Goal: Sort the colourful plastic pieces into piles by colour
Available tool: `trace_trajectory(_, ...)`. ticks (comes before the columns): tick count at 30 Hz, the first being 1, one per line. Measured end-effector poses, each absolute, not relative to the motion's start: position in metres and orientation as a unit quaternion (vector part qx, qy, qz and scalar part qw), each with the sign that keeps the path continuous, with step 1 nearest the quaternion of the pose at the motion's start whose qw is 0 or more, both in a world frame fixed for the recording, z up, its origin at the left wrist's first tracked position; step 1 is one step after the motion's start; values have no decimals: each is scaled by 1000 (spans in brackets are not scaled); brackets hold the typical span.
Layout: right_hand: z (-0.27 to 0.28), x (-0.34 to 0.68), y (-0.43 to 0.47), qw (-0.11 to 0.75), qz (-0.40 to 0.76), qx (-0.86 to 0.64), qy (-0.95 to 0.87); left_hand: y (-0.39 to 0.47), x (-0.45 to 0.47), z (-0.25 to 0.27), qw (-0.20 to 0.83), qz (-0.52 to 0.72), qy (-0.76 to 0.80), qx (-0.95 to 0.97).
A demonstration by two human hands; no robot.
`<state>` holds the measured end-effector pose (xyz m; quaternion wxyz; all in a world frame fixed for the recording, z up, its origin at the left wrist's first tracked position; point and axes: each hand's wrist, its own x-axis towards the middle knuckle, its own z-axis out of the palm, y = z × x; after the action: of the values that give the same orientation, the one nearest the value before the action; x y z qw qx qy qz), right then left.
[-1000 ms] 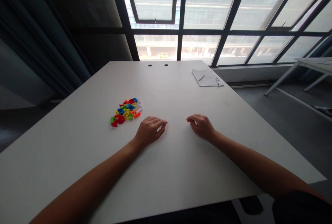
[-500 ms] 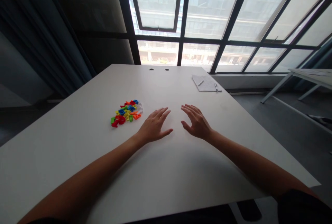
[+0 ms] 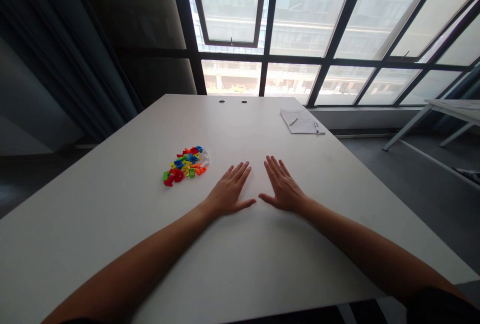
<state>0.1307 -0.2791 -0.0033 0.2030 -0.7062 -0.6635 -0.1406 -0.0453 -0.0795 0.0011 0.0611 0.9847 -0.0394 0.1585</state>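
My left hand lies palm down at the white table, fingers stretched out and thumb pointing right. Opposite it, my right hand is palm down too, its fingers extended and its thumb reaching left. The two thumb tips are close together with a narrow gap. Neither hand holds anything. To the left of my left hand sits a pile of small colourful plastic pieces, in red, blue, yellow, green, orange and white or clear. The pieces' exact kind is too small to make out.
Sheets of paper with two pens on them lie near the table's far right edge. Two dark round cable holes are set in the far side. Beyond stand large windows, a dark curtain at left, and another table at right.
Both hands have come down flatter and slightly nearer to me, and the thumbs have moved closer together. The view has shifted slightly; the pile looks unchanged.
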Motion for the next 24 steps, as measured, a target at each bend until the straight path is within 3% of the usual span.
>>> trace_trajectory(5,-3,129,-279,182,-123,-720,-659,-83,-44,3,53,174,-33,983)
trace_trajectory(11,-16,132,-276,97,37,-754,-649,-80,-38,-4,77,46,-26,996)
trace_trajectory(24,-6,135,-278,87,70,-750,-652,-72,-41,2,73,9,-35,997)
